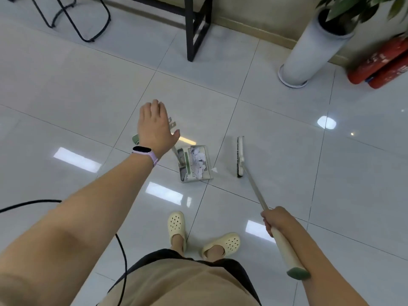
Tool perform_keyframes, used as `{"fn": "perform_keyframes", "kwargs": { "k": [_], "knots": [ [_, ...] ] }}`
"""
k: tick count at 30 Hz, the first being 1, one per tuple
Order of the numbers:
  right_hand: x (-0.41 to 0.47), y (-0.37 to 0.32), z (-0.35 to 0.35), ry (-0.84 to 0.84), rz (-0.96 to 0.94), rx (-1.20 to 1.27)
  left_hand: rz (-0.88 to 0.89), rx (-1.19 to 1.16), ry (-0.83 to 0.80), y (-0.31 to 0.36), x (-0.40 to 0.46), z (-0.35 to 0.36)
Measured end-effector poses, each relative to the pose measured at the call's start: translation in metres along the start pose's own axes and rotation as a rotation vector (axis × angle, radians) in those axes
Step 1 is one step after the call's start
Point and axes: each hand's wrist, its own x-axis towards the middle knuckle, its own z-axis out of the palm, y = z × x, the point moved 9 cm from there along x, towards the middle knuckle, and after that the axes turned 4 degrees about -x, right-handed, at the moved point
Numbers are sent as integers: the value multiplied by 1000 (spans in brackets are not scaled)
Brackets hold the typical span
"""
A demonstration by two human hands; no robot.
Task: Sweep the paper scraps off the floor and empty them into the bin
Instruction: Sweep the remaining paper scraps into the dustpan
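As you look down from head height, a metal dustpan (195, 163) sits on the pale tiled floor (77, 96) just ahead of your feet, and it serves here as the landmark. The pan holds a heap of white paper scraps (199, 161), and one small scrap (214, 170) lies on the tile just beside its right edge. The dustpan's thin handle (174, 138) rises from the pan's left side toward you, ending in a green tip (135, 139).

Your left hand (154, 125) reaches out above that handle, palm down, fingers straight and together, thumb spread, gripping nothing; whether it touches the handle cannot be told. A lilac wristband (146, 153) circles that wrist.

To the right of the dustpan, apart from it, the broom head (240, 156) rests on the tile, parallel with the pan's side. Its metal shaft runs back toward you into a cream grip, and your right hand (277, 219) is curled firmly around it.

Nearer than the dustpan stand your feet in cream perforated clogs (176, 226). Beyond the dustpan, by the wall, are black metal furniture legs (194, 29); beyond and to the right stands a tall white planter (309, 51) with green leaves, and red cylinders (379, 67) lie further right. A black cable (123, 261) curves across the floor at your near left.
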Motion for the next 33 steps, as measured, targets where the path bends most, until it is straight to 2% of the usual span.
{"fn": "perform_keyframes", "kwargs": {
  "k": [2,3,5,7,10,15,19,25,33],
  "knots": [
    [-10,-7,9,36,-4,-39,-139,106,-273,-42,-2,17],
    [-13,-13,15,38,-8,-72,-152,98,-382,-55,-7,26],
    [-12,-24,29,33,-10,-128,-121,-36,-530,-70,-15,47],
    [-6,-36,53,9,-16,-173,-99,-195,-593,-77,-25,60],
    [3,-54,94,-34,-27,-215,-118,-327,-573,-88,-34,73],
    [-4,-71,121,-154,-93,-219,-83,-290,-587,-84,-36,81],
    [-42,-67,106,-99,-144,-195,-168,-271,-650,-96,-36,87],
    [-78,-39,60,25,-111,-83,-245,-220,-782,-109,-32,87],
    [-85,-45,28,58,-98,-7,-557,-732,-577,-104,1,101]
  ]
}}
